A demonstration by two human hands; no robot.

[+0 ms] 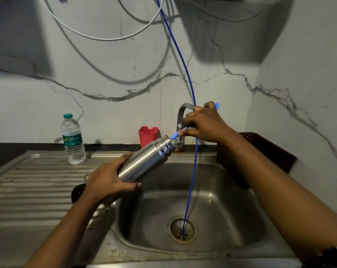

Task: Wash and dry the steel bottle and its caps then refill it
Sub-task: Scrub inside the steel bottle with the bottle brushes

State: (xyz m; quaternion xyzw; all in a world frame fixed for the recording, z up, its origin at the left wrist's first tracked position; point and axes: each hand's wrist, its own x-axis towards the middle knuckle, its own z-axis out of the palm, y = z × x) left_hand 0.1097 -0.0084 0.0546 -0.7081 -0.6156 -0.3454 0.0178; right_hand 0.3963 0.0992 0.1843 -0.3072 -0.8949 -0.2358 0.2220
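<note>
The steel bottle [146, 158] is uncapped and tilted over the sink, its threaded mouth pointing up and right toward the tap. My left hand [109, 180] grips its lower body. My right hand [204, 123] holds a blue brush [176, 134] by its handle, with the brush end touching the bottle's mouth. The handle's far end sticks out above my fingers. A dark round object [77, 192], possibly a cap, lies on the drainboard partly hidden behind my left wrist.
The steel sink [212, 209] has a thin blue hose [190, 171] running down into its drain. A tap [181, 120] stands behind. A plastic water bottle [73, 140] and a red cup [147, 136] are at the back; a brown basket [264, 149] sits right.
</note>
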